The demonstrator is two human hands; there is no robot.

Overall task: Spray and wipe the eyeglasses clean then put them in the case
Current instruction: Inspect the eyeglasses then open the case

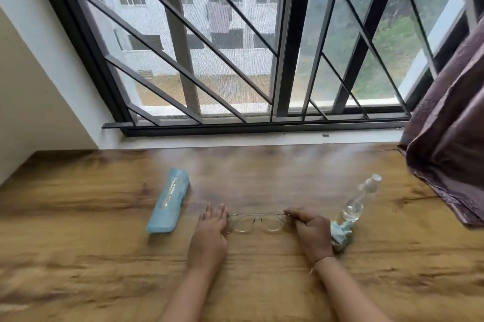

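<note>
Two bare forearms are seen coming in from the near edge of the wooden table point(78, 217). The left hand point(212, 223) is laid flat with its fingers straight, against the left end of the eyeglasses point(258, 222); whether the thumb catches the frame cannot be told. The right hand point(309, 226) is curled, and the frame's right corner is pinched in its fingertips. The eyeglasses are set on the table between the two hands, long axis left to right, lenses clear. Just right of the right hand a crumpled pale-blue cloth point(340, 234) is noted, and touching it on the far side a clear spray bottle point(358, 201), capped, partly filled. Both lie to the right, so the right hand is judged the nearer for spraying. To the left and slightly farther, a blue case point(169, 200) is seen closed, long axis running away. Count: one eyeglasses, one cloth, one bottle, one case. Beyond, a barred window point(235, 46) and a purple curtain point(450, 125).
</note>
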